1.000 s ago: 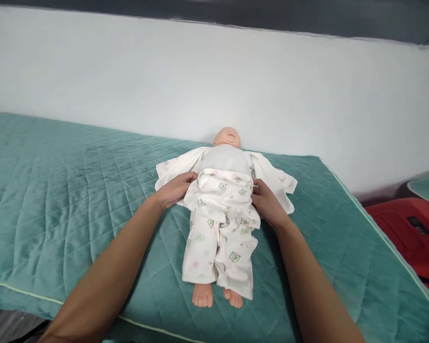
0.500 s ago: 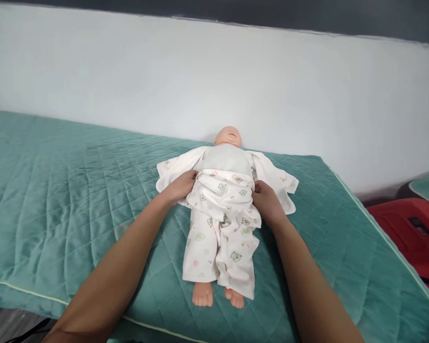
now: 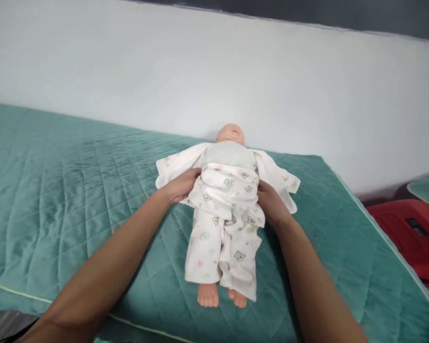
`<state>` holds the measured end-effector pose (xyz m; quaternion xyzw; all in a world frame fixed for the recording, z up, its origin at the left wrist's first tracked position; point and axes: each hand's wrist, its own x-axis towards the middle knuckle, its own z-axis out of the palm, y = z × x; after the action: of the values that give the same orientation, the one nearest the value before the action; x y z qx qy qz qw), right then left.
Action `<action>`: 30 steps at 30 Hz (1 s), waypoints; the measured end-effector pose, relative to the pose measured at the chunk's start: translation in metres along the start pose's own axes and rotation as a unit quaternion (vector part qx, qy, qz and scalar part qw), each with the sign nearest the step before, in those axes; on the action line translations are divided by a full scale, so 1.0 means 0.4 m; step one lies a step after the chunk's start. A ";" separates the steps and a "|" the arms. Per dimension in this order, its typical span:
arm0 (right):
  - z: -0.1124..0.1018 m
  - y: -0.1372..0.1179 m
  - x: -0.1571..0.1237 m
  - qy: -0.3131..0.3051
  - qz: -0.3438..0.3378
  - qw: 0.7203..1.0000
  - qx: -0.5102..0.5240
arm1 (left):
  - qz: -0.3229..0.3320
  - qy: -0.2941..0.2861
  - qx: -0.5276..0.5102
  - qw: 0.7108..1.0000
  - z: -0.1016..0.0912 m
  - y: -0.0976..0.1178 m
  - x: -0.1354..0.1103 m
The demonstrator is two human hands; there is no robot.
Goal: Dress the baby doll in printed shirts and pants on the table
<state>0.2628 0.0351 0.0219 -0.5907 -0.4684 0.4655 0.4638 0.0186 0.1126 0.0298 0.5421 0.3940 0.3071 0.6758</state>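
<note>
A baby doll (image 3: 230, 135) lies on its back on a teal quilted mattress (image 3: 75, 190), head toward the wall, bare feet toward me. It wears white printed trousers (image 3: 223, 224), and an open white jacket (image 3: 279, 178) is spread under it, leaving the grey torso bare. My left hand (image 3: 180, 186) grips the trousers' waistband at the doll's left-hand side. My right hand (image 3: 270, 202) grips the waistband on the other side. Both hands' fingers are curled into the cloth.
A white wall (image 3: 214, 81) runs right behind the doll's head. The mattress's front edge with pale piping (image 3: 146, 326) is close to me. A red object (image 3: 407, 238) sits on the floor past the mattress's right edge.
Both hands have drawn the waistband a little higher up the doll's belly. The trousers sit smoother over the hips. The view has tilted slightly.
</note>
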 end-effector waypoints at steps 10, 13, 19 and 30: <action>0.017 -0.004 -0.004 -0.019 -0.009 0.991 0.130 | 0.066 0.007 -0.098 0.993 0.016 -0.022 0.013; 0.018 -0.010 -0.011 -0.011 -0.010 0.990 0.141 | 0.056 0.001 -0.114 0.992 0.010 -0.028 0.020; 0.013 -0.010 -0.011 -0.023 -0.022 0.986 0.161 | 0.054 -0.015 -0.115 0.992 0.009 -0.024 0.015; -0.003 0.014 0.007 -0.016 -0.004 0.990 0.140 | 0.230 0.019 0.066 0.971 -0.011 -0.044 0.008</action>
<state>0.2651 0.0369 0.0163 -0.5105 -0.4080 0.5342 0.5362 0.0161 0.1134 0.0116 0.6559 0.2907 0.4374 0.5422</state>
